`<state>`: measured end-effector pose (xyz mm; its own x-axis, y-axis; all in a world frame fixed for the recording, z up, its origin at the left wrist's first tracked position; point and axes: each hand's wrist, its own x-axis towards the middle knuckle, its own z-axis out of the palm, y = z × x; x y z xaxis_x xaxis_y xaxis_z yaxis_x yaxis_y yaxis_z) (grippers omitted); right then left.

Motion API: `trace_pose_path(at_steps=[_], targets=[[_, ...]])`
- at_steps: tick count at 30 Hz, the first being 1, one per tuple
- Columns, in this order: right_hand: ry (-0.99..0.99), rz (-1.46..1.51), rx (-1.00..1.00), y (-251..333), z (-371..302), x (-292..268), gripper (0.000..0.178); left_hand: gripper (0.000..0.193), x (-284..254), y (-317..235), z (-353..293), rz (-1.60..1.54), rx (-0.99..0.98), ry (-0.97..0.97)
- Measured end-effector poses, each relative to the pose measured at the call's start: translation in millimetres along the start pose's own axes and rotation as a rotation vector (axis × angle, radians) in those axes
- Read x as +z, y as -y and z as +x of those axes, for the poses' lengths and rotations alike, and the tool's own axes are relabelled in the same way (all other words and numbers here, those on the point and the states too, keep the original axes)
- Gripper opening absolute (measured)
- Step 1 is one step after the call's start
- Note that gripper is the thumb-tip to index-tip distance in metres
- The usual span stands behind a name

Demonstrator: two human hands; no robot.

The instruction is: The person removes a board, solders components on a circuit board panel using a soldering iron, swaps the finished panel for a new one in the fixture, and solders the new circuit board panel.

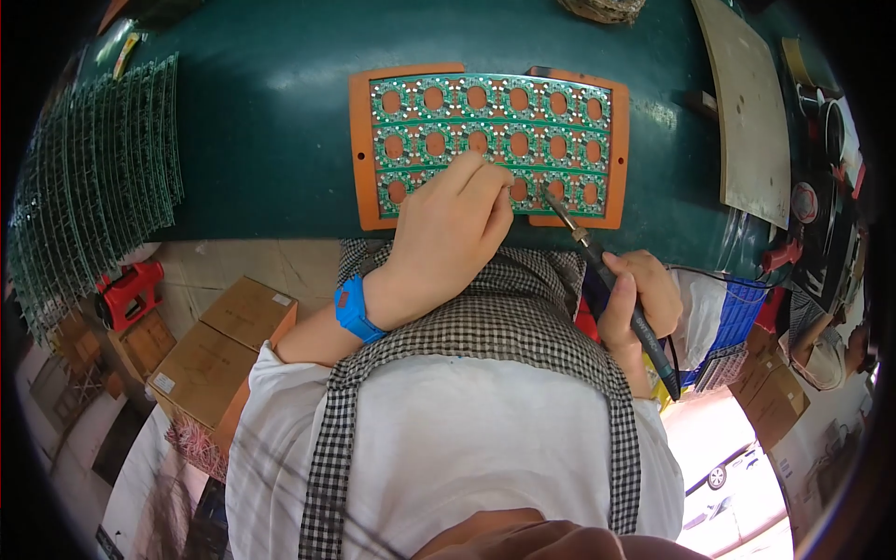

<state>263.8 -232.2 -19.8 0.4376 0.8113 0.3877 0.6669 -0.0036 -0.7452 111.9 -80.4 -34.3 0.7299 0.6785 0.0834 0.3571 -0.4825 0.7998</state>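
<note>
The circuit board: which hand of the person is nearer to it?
The left. The left hand is over the circuit board, fingertips at its bottom row; the right hand is off it, at the lower right, gripping the soldering iron.

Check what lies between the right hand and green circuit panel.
In the head view, the soldering iron reaches from the right hand across the orange tray rim to over the green circuit panel.

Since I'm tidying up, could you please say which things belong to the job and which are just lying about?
For the job:
soldering iron, in the right hand
green circuit panel, under the left hand
orange tray
probably the lined-up green boards

Seemingly lying about:
cardboard boxes
pale board
</note>
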Motion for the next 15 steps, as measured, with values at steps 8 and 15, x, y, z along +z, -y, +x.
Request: trace_pose_path(at_steps=[8, 15], targets=[[0.019, 0.009, 0.004, 1.6, 2.5, 6.6, 0.009, 0.010, 6.9, 2.4, -2.0, 0.093, 0.099, -0.030], [0.019, -0.022, 0.041, 10.3, -2.0, 3.1, 0.008, 0.011, 2.1, 1.7, -5.1, 0.134, 0.106, -0.013]])
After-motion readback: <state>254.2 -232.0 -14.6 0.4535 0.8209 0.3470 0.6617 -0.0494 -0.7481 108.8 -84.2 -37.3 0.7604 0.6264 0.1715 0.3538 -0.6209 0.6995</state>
